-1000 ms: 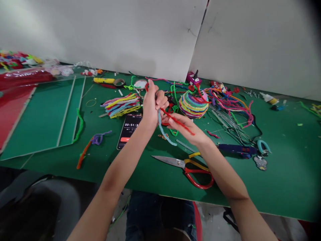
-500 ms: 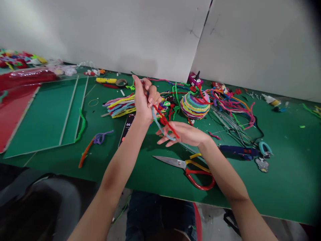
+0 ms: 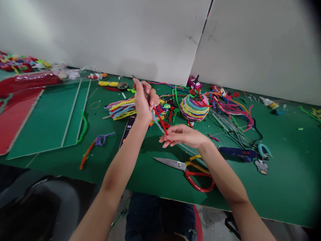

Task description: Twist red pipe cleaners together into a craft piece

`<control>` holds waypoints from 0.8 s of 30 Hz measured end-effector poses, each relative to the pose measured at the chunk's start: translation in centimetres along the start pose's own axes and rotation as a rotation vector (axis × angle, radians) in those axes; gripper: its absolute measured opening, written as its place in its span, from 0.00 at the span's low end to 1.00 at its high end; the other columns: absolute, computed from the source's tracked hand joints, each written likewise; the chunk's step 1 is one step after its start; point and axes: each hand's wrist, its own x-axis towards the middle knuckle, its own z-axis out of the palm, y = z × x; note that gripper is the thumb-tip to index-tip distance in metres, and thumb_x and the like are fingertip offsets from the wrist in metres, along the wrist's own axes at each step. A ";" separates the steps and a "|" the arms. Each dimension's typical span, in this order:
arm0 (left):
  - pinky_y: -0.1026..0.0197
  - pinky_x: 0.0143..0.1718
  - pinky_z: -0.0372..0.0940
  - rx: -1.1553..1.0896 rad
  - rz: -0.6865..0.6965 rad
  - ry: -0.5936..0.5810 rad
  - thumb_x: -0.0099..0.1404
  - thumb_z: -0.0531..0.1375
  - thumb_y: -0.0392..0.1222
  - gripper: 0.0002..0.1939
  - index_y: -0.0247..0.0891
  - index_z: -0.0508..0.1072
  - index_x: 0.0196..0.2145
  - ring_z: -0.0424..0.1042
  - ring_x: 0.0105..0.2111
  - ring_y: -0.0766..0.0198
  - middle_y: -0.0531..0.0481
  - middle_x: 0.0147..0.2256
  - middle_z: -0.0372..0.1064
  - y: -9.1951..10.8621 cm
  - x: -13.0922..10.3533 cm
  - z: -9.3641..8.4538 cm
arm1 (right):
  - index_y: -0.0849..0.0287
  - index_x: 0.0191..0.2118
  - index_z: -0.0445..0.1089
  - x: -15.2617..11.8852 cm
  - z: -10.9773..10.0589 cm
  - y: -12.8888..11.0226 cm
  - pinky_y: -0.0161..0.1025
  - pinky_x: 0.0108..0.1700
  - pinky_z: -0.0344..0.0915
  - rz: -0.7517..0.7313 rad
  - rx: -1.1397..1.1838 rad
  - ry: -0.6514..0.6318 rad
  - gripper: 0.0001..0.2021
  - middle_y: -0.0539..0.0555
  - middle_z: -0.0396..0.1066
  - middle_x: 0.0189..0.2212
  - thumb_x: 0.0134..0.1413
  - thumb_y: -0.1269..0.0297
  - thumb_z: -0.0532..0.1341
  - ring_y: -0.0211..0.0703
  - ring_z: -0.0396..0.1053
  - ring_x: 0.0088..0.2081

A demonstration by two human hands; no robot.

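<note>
My left hand (image 3: 144,105), raised over the table, is closed around the upper ends of a red pipe cleaner (image 3: 161,119) and a light blue pipe cleaner (image 3: 157,121). Something dark shows between its fingers, too small to name. Lower and to the right, my right hand (image 3: 184,135) pinches the lower ends of both strands, which run slanting between the hands. Below the right hand lie scissors (image 3: 173,163) with red and yellow handles. Behind the left wrist are a bundle of colourful pipe cleaners (image 3: 121,108) and a phone (image 3: 128,129), partly covered by the forearm.
A striped ball of pipe cleaners (image 3: 194,108) stands behind the right hand. Loose strands (image 3: 242,117), a dark blue glue gun (image 3: 237,153) and a cloud-shaped charm (image 3: 261,166) lie to the right. At left are a green board (image 3: 50,117) and an orange and purple piece (image 3: 87,152).
My right hand's fingers, spread beside the strands before, have closed on their lower ends. The left hand has hardly moved, and the view has shifted slightly.
</note>
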 end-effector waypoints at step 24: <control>0.70 0.11 0.44 -0.019 -0.180 0.143 0.62 0.51 0.62 0.28 0.38 0.51 0.18 0.44 0.09 0.77 0.60 0.10 0.47 0.5 1.2 -1.1 | 0.62 0.42 0.65 0.5 -0.5 1.0 0.27 0.31 0.63 0.015 -0.037 -0.168 0.15 0.57 0.77 0.37 0.55 0.57 0.61 0.36 0.76 0.35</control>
